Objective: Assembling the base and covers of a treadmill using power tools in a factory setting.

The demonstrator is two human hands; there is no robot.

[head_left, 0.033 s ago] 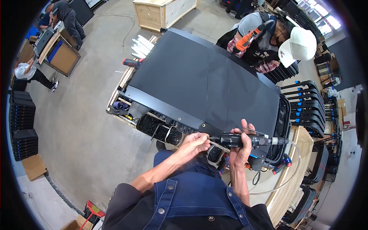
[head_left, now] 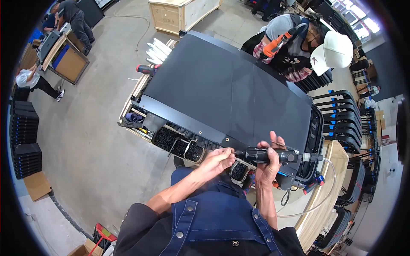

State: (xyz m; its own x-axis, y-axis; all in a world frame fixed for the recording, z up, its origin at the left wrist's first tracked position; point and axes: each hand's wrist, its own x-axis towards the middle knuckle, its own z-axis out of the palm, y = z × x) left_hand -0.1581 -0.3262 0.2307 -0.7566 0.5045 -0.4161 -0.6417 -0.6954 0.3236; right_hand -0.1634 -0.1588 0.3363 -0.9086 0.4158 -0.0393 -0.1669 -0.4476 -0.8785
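Observation:
My right hand (head_left: 270, 164) is wrapped around a black air screwdriver (head_left: 256, 155), which lies level with its bit pointing left and a clear hose at its right end. At the bit's tip, the thumb and fingers of my left hand (head_left: 218, 160) are pinched together; whatever small piece sits between them is hidden. Just beyond both hands lies a large flat black treadmill deck (head_left: 205, 85) with a grey side rail (head_left: 175, 114) along its near edge. Two small holes show in that rail. Below the rail, bins of black screws (head_left: 167, 141) stand close to my left hand.
Across the deck, a co-worker in a white cap (head_left: 335, 52) holds an orange power driver (head_left: 275, 46). A red-and-black driver (head_left: 146, 69) rests at the deck's far left. Stacked black frames (head_left: 341, 117) stand at right, above a wooden crate edge (head_left: 331, 170). Another wooden crate (head_left: 171, 19) stands behind.

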